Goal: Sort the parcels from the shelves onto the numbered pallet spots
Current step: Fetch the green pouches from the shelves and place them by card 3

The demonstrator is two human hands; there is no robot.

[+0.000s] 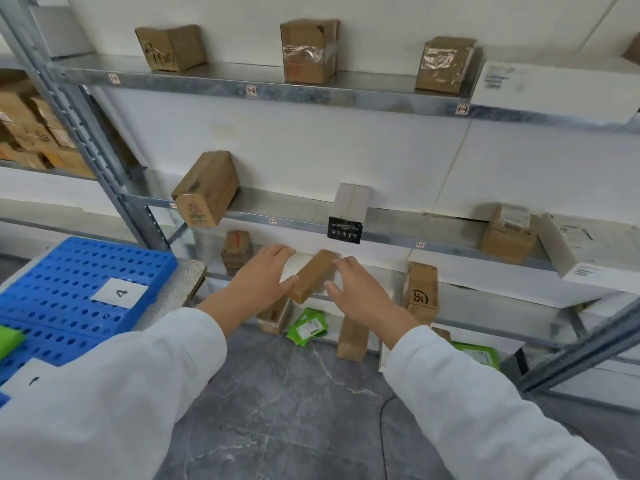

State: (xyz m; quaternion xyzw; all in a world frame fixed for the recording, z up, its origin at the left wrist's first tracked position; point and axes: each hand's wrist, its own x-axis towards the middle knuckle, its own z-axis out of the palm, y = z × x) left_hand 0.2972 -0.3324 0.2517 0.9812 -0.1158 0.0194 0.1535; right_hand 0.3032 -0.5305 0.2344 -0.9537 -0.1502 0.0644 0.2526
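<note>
While many parcels wait on shelves, left hand, right hand flank brown parcel, fingers straight, touching; sorting looks early.

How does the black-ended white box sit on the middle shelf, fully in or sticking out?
Sticking out: the white box overhangs the middle shelf at its black end.
</note>
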